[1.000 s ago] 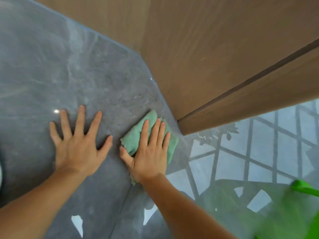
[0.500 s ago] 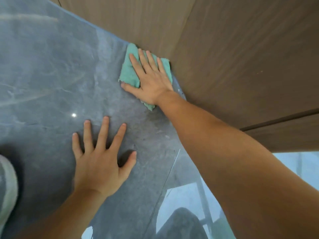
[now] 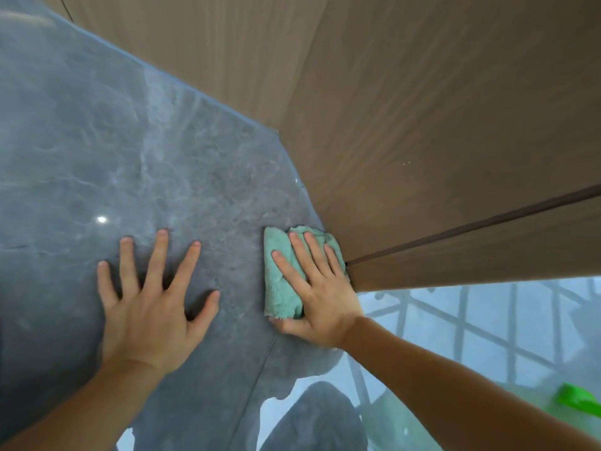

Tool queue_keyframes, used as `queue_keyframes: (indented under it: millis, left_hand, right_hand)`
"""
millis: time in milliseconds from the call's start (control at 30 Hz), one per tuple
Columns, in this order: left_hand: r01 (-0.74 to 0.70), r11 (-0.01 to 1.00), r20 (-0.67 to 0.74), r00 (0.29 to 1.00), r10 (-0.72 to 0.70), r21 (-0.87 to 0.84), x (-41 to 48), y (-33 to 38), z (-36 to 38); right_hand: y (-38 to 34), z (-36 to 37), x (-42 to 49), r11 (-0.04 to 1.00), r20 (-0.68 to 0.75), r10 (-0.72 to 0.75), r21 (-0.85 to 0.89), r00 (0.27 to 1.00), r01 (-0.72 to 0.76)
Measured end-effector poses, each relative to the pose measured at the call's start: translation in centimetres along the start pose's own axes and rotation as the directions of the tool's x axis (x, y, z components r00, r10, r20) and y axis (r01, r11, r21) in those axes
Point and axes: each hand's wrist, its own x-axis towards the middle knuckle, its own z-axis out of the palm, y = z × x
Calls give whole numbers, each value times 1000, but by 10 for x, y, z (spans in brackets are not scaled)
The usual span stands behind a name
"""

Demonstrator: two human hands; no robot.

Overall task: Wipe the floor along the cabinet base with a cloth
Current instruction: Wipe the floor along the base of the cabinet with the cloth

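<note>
Since half a second ago the right hand (image 3: 320,294) has drawn the cloth (image 3: 282,284) back along the cabinet (image 3: 422,141), from the far inner corner to the near end of the base; the left hand (image 3: 146,307) has stayed planted in much the same spot.

The floor (image 3: 113,141) is glossy grey stone with pale veining, and a tile joint runs diagonally from below the cloth toward the bottom edge. A small bright spot of reflected light sits beyond the left fingers. At lower right the shine mirrors a window grid and the person's dark outline. The cabinet is brown wood grain; two faces meet at an inner corner farther off, and a dark seam crosses the nearer face just above its lower panel, ending beside the cloth. A blurred green object (image 3: 579,400) lies at the right edge, well apart from the hands; what it is cannot be told.

The cloth is a bunched green rag, flat on the floor and touching the cabinet base. The right hand lies on it palm down, fingers straight and slightly spread, thumb tucked at its near edge, pressing rather than gripping. The left hand is flat on the bare floor, fingers splayed wide, near the cloth but not touching it. Both forearms are bare.
</note>
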Motion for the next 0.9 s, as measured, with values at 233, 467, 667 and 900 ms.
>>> queue_keyframes:
  millis: [233,467,667,900]
  left_hand:
    - [7,1000,44,999,-7,10,1,2,-3]
    - [-7,1000,-9,1000,7,-14,-1,3,-4]
    - [3,999,23,1000,-2,-38,-2,3,-8]
    - [21,997,13,1000,-21,-70,-2,8,-12]
  right_hand:
    - [1,-23,160,996,22,85,-44,996,-84]
    - [16,-29,222,998,-18,2,-69,1000,-3]
    - [8,-28,173,992,15,126,-20,992,-126]
    - [-20,-15,29,971,31,234,35,972,-235]
